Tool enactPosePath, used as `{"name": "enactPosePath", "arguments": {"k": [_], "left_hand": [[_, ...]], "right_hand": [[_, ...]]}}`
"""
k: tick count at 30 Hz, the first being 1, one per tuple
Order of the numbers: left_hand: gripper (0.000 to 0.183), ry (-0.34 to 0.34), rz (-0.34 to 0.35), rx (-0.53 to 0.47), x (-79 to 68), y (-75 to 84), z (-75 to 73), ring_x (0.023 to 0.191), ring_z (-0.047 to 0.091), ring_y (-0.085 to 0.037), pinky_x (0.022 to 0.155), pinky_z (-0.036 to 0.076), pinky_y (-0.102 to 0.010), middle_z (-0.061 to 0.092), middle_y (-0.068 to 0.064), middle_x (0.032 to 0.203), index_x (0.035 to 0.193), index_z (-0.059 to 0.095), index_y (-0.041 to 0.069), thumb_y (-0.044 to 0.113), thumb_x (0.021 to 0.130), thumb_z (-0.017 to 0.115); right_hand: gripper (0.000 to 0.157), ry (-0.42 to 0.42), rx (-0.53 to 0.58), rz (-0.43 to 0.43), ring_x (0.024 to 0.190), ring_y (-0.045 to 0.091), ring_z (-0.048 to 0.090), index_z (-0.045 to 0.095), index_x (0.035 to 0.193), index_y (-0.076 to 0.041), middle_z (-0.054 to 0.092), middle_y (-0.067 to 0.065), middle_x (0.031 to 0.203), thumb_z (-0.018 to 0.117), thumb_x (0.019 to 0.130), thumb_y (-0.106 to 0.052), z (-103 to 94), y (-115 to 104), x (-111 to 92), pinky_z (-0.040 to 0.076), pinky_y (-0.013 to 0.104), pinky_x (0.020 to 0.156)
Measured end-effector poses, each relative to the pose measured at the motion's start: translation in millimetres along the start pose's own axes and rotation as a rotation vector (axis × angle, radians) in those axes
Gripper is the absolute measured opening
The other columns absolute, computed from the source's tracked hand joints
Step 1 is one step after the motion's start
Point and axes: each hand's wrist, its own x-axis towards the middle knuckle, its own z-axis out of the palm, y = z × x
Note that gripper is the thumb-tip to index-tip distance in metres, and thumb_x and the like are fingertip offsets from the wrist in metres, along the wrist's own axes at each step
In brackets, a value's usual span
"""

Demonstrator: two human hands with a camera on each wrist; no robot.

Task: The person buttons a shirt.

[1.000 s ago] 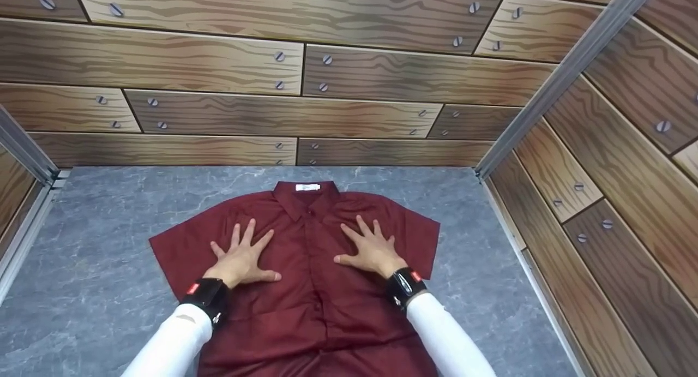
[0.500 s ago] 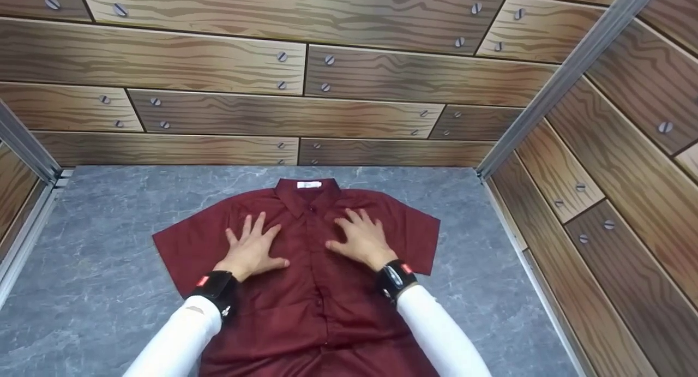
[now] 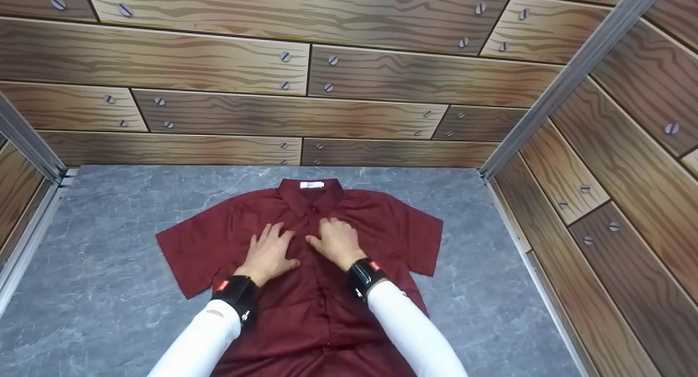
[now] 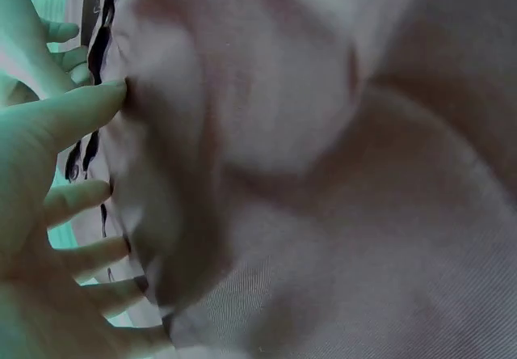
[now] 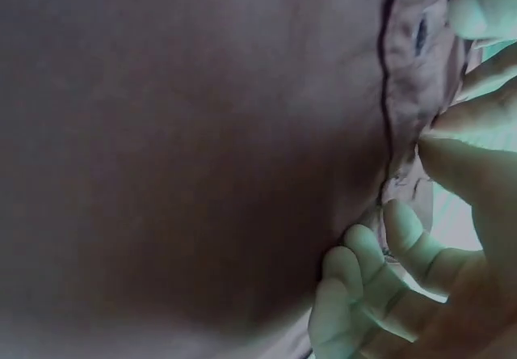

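Note:
A dark red short-sleeved button shirt (image 3: 289, 322) lies front side up, its collar (image 3: 311, 197) with a white label toward the back. My left hand (image 3: 268, 255) rests on the chest of the shirt, left of the buttons, with fingers and thumb apart. Right beside the button placket (image 5: 404, 68), my right hand (image 3: 338, 241) touches the cloth with slightly bent fingers. Its thumb and fingertips stand apart in the right wrist view, with no fold pinched between them. Soft creases run through the fabric in the left wrist view. The shirt's lower end is out of view.
The shirt lies on a grey marbled surface (image 3: 109, 240). Walls with a wood-plank print (image 3: 218, 66) stand behind and at the sides. Metal rails (image 3: 572, 71) run along the corners. Each wrist wears a black band (image 3: 238, 299) over a white sleeve.
Both hands have slid over the shirt toward its middle, the right one farther. Their fingers are less spread than before. The shirt's outline has stayed much the same.

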Motion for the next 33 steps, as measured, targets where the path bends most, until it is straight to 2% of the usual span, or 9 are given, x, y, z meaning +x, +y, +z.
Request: {"name": "enactPosePath", "arguments": {"k": [3,5,10,14,17,22,27,33], "left_hand": [[0.066,0.006,0.007,-0.001,-0.8,0.0,0.2,0.145,0.033,-0.052,0.108,0.028,-0.077,0.043,-0.027,0.152,0.138,0.061,0.003,0.028,0.082,0.086],[0.065,0.008,0.007,-0.005,-0.8,0.8,-0.4,0.145,0.033,-0.053,0.108,0.028,-0.077,0.043,-0.027,0.152,0.138,0.061,0.003,0.027,0.082,0.086],[0.064,0.014,-0.005,-0.004,-0.4,3.5,-1.8,0.145,0.035,-0.052,0.108,0.029,-0.076,0.045,-0.026,0.151,0.137,0.062,0.003,0.027,0.082,0.086],[0.056,0.065,-0.006,0.019,1.4,6.6,-0.9,0.140,0.041,-0.051,0.107,0.029,-0.077,0.051,-0.026,0.144,0.132,0.065,0.004,0.027,0.085,0.084],[0.043,0.144,0.023,0.041,4.9,9.9,1.2,0.132,0.050,-0.048,0.106,0.032,-0.074,0.057,-0.024,0.134,0.125,0.070,0.005,0.023,0.088,0.081],[0.022,0.260,0.090,0.056,17.0,18.2,7.5,0.111,0.061,-0.040,0.098,0.044,-0.060,0.065,-0.016,0.118,0.112,0.078,0.008,0.014,0.090,0.078],[0.014,0.249,0.098,0.069,29.4,25.7,13.8,0.102,0.063,-0.037,0.085,0.051,-0.055,0.067,-0.013,0.109,0.105,0.081,0.011,0.012,0.092,0.075],[0.013,0.265,0.084,0.091,34.7,28.6,21.9,0.100,0.060,-0.036,0.083,0.050,-0.054,0.065,-0.013,0.104,0.101,0.083,0.014,0.012,0.088,0.079]], "right_hand": [[0.052,-0.036,-0.009,0.030,0.093,0.038,0.070,0.071,0.105,-0.003,0.070,0.016,0.103,0.071,0.093,-0.053,2.2,0,3,0.057,0.050,0.078],[0.051,-0.044,0.000,0.042,0.094,0.038,0.069,0.070,0.105,-0.003,0.070,0.016,0.104,0.070,0.093,-0.052,2.2,1,4,0.057,0.050,0.079],[0.029,-0.031,0.085,0.051,0.083,0.034,0.069,0.066,0.081,-0.012,0.066,0.007,0.085,0.070,0.089,-0.039,-2.4,8,4,0.056,0.049,0.073],[0.020,-0.011,0.167,0.035,0.075,0.029,0.067,0.063,0.070,-0.018,0.063,0.000,0.074,0.071,0.086,-0.028,-5.9,15,2,0.055,0.045,0.067],[0.014,0.012,0.204,0.013,0.074,0.028,0.069,0.066,0.073,-0.017,0.065,-0.001,0.074,0.071,0.086,-0.022,-7.3,20,0,0.056,0.045,0.068],[0.009,0.046,0.246,-0.019,0.078,0.031,0.071,0.072,0.081,-0.012,0.070,0.002,0.080,0.070,0.088,-0.017,-7.8,25,-3,0.057,0.046,0.072],[0.009,0.060,0.258,-0.021,0.079,0.032,0.071,0.073,0.084,-0.012,0.072,0.004,0.083,0.070,0.090,-0.017,-6.2,26,-6,0.056,0.047,0.073],[0.009,0.053,0.269,-0.015,0.081,0.032,0.072,0.073,0.088,-0.012,0.072,0.005,0.085,0.069,0.093,-0.018,-5.0,27,-9,0.056,0.047,0.074]]}}
